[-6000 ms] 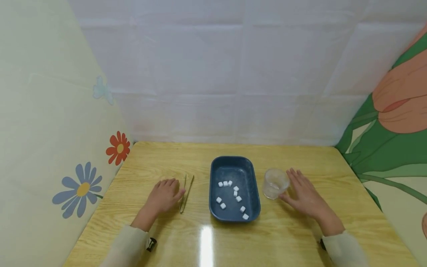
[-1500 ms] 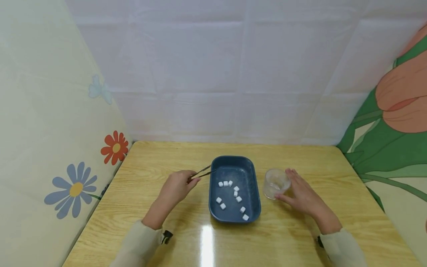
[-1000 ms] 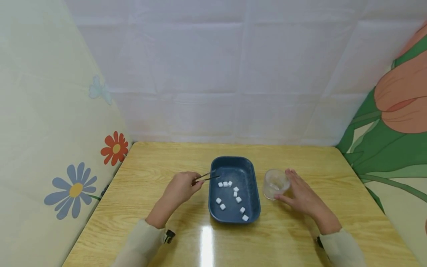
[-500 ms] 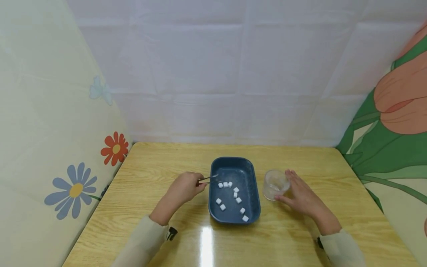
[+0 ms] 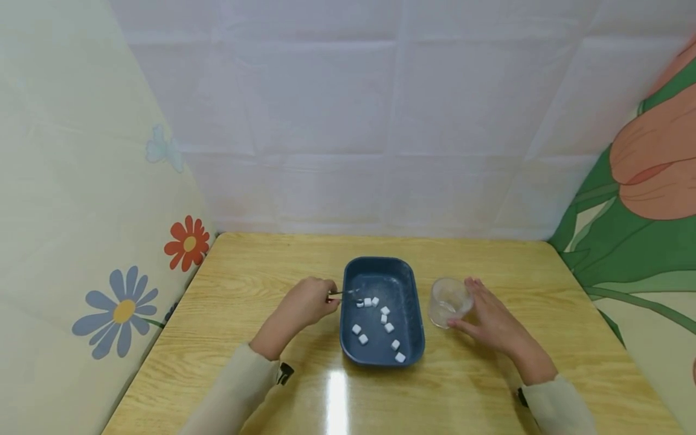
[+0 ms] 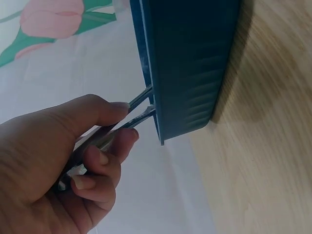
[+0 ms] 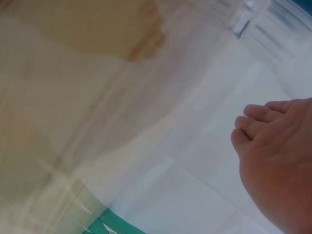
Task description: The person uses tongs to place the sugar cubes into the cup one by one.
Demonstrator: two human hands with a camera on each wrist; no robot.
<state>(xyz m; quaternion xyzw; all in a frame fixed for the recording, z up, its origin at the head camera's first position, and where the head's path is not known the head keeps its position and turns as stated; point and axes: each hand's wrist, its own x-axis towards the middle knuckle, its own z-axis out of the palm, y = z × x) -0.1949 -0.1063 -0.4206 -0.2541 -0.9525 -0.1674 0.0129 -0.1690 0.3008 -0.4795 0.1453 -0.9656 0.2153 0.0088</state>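
Note:
My left hand holds metal tweezers between thumb and fingers, reaching over the left wall of a dark blue tray. Their tips are at the leftmost white cube of a short row; whether they grip it I cannot tell. In the left wrist view the tweezers pass behind the tray wall, which hides the tips. Several other white cubes lie scattered in the tray. My right hand, fingers extended, rests against the right side of a clear glass cup, thumb near its front.
All of this stands on a wood-grain table. A white sheet hangs behind it. Panels with printed flowers flank both sides, a blue flower on the left and a large tulip on the right.
My left hand picked the tweezers up from the table, then moved right and lowered their tips into the tray towards the leftmost cube. The right hand has stayed by the cup.

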